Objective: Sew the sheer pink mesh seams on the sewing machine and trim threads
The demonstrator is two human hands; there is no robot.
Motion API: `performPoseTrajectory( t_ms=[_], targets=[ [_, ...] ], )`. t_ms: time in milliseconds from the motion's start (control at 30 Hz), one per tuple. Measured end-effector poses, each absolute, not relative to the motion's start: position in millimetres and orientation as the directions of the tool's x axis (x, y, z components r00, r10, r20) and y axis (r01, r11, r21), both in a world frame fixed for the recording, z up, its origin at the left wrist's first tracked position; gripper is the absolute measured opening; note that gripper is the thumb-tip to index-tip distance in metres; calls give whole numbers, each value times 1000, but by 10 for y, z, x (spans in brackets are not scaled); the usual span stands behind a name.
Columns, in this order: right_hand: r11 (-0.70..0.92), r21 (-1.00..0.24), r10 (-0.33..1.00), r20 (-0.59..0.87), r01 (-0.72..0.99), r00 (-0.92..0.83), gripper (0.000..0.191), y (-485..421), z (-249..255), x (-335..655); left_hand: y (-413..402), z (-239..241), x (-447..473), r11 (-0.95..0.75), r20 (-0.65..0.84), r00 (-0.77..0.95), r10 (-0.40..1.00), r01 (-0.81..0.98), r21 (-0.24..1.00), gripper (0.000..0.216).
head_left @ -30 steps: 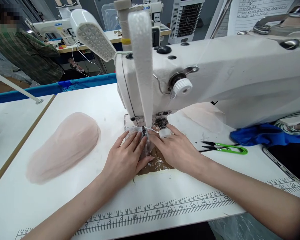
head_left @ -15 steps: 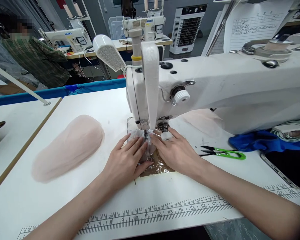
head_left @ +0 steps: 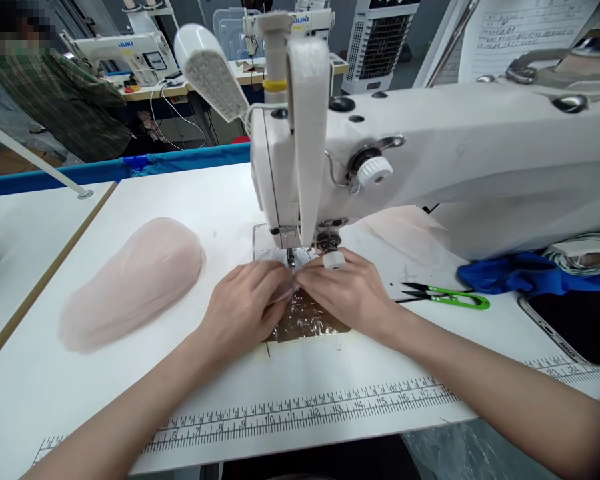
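Observation:
A white sewing machine [head_left: 430, 160] stands on the white table [head_left: 300, 373]. Just in front of its needle [head_left: 291, 257], my left hand [head_left: 240, 310] and my right hand [head_left: 347, 290] meet, fingers curled and pinching a small sheer pale piece of fabric [head_left: 285, 293]. The piece lies over a shiny taped brown patch [head_left: 307, 320] on the table. A white ring-like thimble [head_left: 334, 261] sits on a finger of my right hand. A wide white strip [head_left: 310, 133] hangs down in front of the machine head.
A pile of sheer pink fabric [head_left: 135, 280] lies to the left, more pink fabric [head_left: 405, 233] behind the machine. Green thread snips [head_left: 450, 297], blue cloth [head_left: 525, 277] and a phone [head_left: 575, 320] sit to the right. A printed ruler [head_left: 300, 413] edges the table. Another person [head_left: 45, 87] stands far left.
Both hands went from lying flat on the fabric by the needle to curling and pinching it together, drawn slightly back toward me.

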State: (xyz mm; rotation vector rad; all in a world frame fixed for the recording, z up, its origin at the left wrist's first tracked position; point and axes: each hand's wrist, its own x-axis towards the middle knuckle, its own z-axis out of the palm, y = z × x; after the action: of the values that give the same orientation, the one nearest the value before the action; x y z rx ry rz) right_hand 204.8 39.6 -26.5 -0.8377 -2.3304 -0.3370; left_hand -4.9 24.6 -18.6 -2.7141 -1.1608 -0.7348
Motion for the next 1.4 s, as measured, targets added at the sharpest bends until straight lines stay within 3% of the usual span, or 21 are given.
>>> performPoseTrajectory(
  t_ms=[133, 333, 433, 533, 633, 833, 1400],
  targets=[
    [667, -155, 611, 674, 729, -415, 28, 447, -327, 2055, 351, -193, 19, -580, 313, 502, 806, 773, 255, 26],
    [634, -237, 661, 660, 736, -357, 31, 469, -380, 2045, 453, -227, 177, -515, 385, 442, 810, 850, 108, 20],
    [643, -248, 666, 649, 725, -368, 33, 471, -370, 2039, 467, -234, 175, -521, 393, 445, 804, 847, 107, 12],
    [661, -233, 637, 677, 713, -369, 27, 450, -354, 2038, 435, -222, 133, -576, 419, 491, 764, 811, 100, 12],
    [713, -193, 594, 677, 675, -434, 22, 389, -334, 2048, 333, -204, 94, -648, 484, 565, 669, 762, 6, 14],
    [798, 22, 443, 655, 602, -612, 25, 273, -354, 2075, 103, -222, 44, -708, 470, 695, 545, 681, -187, 27],
    [812, -9, 448, 650, 583, -614, 23, 292, -409, 2076, 97, -273, 31, -713, 465, 694, 550, 680, -172, 28]
  ],
)
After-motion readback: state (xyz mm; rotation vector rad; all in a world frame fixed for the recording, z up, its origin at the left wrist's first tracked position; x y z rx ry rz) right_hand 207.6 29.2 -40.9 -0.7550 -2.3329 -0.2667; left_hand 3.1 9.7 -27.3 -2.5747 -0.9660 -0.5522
